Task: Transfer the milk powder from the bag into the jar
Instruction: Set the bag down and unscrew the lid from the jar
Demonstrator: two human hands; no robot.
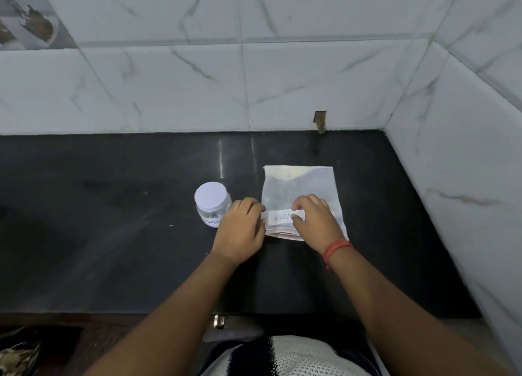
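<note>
A flat, pale plastic bag (299, 186) of milk powder lies on the black counter (113, 206), with a white handwritten label near its front edge. My left hand (240, 231) pinches the bag's front left corner. My right hand (316, 220) rests on the label, thumb and forefinger pinching the bag's front edge. Just left of the bag stands a small clear jar (211, 206) with a white lid on it and a label on its side; my left hand is beside it, and whether they touch I cannot tell.
White marble-look tiled walls (254, 78) rise behind the counter and close along its right side. The counter's front edge runs near my body, with a small metal latch (219, 320) below it. A red thread band is on my right wrist.
</note>
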